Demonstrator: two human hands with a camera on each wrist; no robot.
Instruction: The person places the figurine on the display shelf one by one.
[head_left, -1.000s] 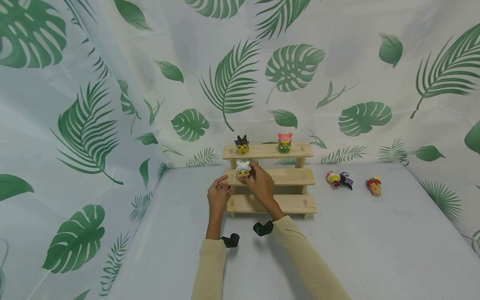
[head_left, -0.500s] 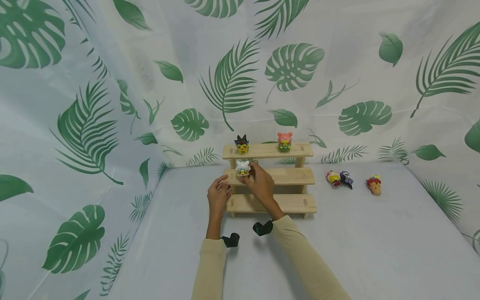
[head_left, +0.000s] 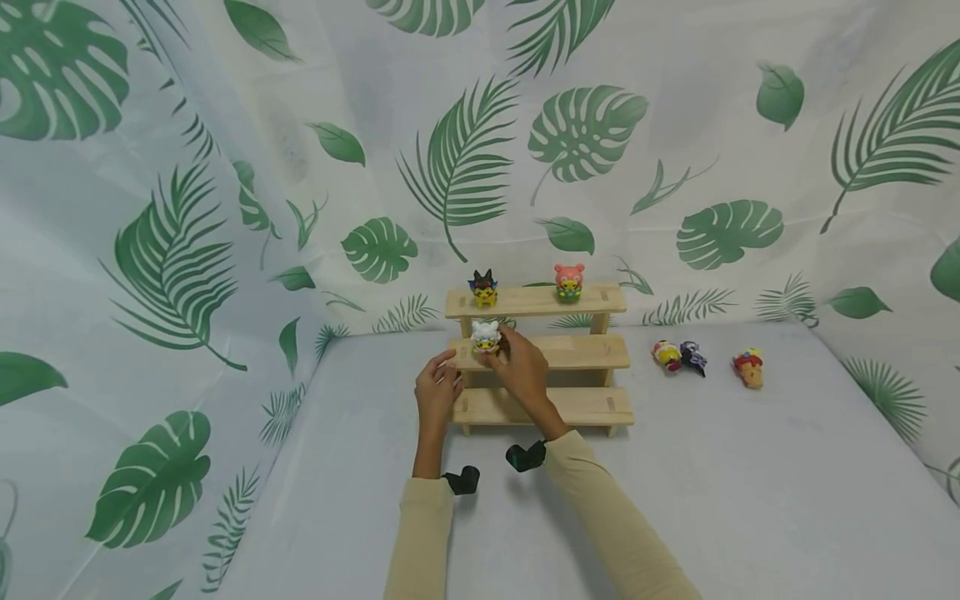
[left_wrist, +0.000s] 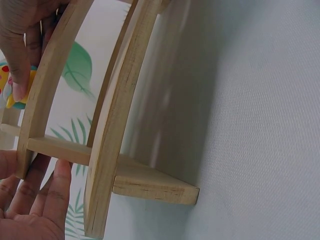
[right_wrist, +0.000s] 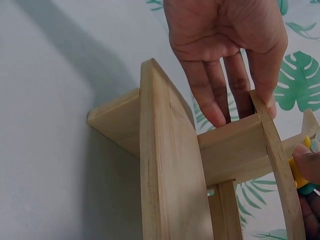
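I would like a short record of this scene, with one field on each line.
Right hand: pinches white-hooded figure at middle shelf's left end
Left hand: grips that same end
Top shelf: black-eared figure left, pink-hooded figure right
Table, right of stand: yellow-and-red figure and dark figure close together, brown figure apart, all lying
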